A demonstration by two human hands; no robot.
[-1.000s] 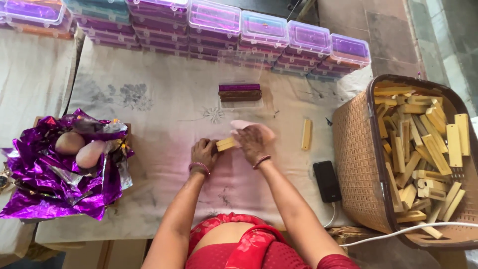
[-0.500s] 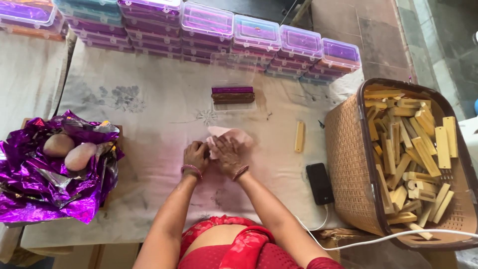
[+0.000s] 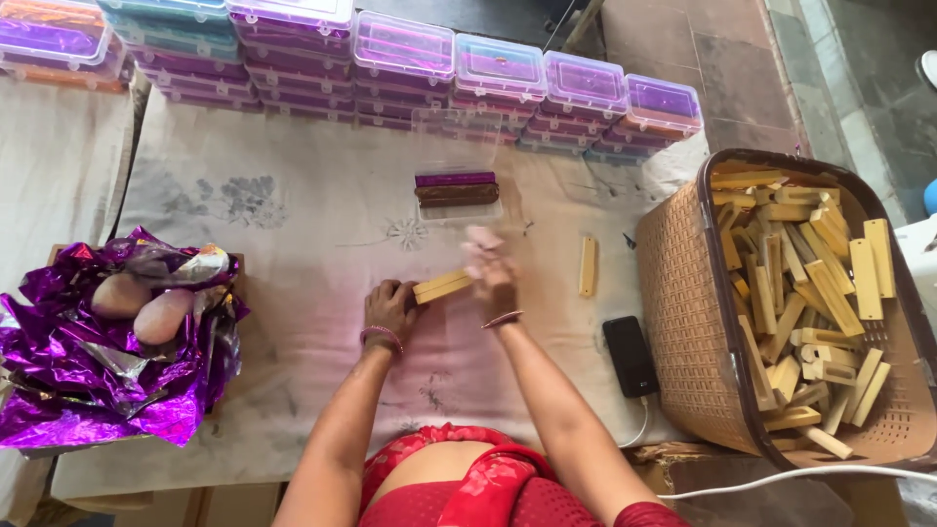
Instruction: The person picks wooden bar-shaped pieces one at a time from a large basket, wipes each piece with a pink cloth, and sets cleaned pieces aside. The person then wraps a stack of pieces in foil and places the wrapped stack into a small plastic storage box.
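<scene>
At the middle of the cloth-covered surface (image 3: 293, 254), a wooden stick (image 3: 441, 287), covered by both hands half a second ago, is now uncovered, gripped by the left hand (image 3: 390, 310), while the right hand (image 3: 491, 271), fingers blurred, is lifted.

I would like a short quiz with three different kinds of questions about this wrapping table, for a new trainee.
1. True or false: the left hand holds one end of the pale rectangular wooden block.
2. Multiple choice: where does the black flat phone lie? A) inside the brown woven basket B) on the cloth beside the basket C) on the crumpled purple foil sheets
3. Fill in: a single wooden block lies on the cloth between the right hand and the ____.

Key: 1 true; 2 B; 3 basket
</scene>
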